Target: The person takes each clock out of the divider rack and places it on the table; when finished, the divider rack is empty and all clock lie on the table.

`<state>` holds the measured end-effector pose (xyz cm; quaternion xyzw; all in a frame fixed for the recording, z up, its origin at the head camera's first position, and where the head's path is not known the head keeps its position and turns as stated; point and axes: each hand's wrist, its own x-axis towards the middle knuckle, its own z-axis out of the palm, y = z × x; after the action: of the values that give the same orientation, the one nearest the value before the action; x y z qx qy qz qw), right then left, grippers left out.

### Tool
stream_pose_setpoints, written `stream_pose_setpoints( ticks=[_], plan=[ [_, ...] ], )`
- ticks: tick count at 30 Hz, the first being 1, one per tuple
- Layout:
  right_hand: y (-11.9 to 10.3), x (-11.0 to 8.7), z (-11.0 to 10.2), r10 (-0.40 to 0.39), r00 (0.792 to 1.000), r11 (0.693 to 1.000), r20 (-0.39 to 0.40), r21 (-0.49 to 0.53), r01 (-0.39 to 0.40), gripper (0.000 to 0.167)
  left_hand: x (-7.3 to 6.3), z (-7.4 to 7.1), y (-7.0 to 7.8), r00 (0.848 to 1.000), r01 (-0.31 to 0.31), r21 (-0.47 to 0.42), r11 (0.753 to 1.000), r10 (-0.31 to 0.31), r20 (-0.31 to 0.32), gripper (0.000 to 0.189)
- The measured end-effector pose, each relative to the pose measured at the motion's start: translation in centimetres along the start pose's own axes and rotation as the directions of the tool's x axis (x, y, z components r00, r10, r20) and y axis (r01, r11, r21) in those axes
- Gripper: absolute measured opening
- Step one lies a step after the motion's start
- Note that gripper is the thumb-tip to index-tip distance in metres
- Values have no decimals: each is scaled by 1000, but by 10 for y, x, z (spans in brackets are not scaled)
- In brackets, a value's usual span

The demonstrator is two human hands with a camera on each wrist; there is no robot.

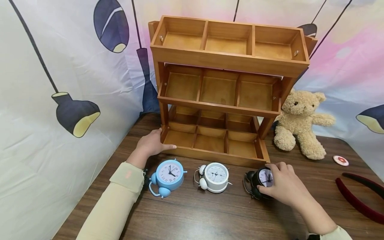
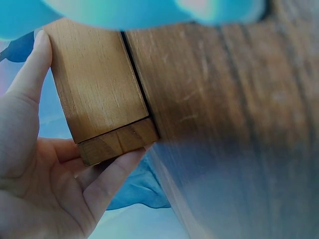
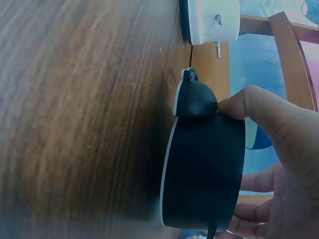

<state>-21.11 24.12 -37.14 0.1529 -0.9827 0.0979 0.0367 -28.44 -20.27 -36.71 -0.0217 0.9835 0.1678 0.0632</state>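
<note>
My left hand (image 1: 151,142) grips the lower left corner of a brown wooden tiered shelf (image 1: 231,63), thumb along the front board and fingers round the side. In the left wrist view that corner of the wooden shelf (image 2: 99,84) lies between thumb and fingers. At the right, my right hand (image 1: 285,183) holds a black twin-bell alarm clock (image 1: 255,181), its thumb near a bell and its palm over part of the dial. A light blue alarm clock (image 1: 169,174) lies face up below the left hand. Between the two lies a white alarm clock (image 1: 215,176).
A beige teddy bear (image 1: 300,123) sits right of the shelf. Near the table's right side are a round white badge with a red mark (image 1: 341,160) and a dark red and black curved object (image 1: 357,200). A printed cloth (image 1: 72,66) hangs behind.
</note>
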Motion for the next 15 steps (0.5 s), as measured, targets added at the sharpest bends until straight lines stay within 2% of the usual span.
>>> stream_pose_setpoints(
  ticks=[15],
  plan=[
    [5, 0, 6, 15, 1000, 1000, 16, 1, -16, 87, -1, 0, 0, 1000, 0, -12, 1000, 0, -4, 115]
  ],
)
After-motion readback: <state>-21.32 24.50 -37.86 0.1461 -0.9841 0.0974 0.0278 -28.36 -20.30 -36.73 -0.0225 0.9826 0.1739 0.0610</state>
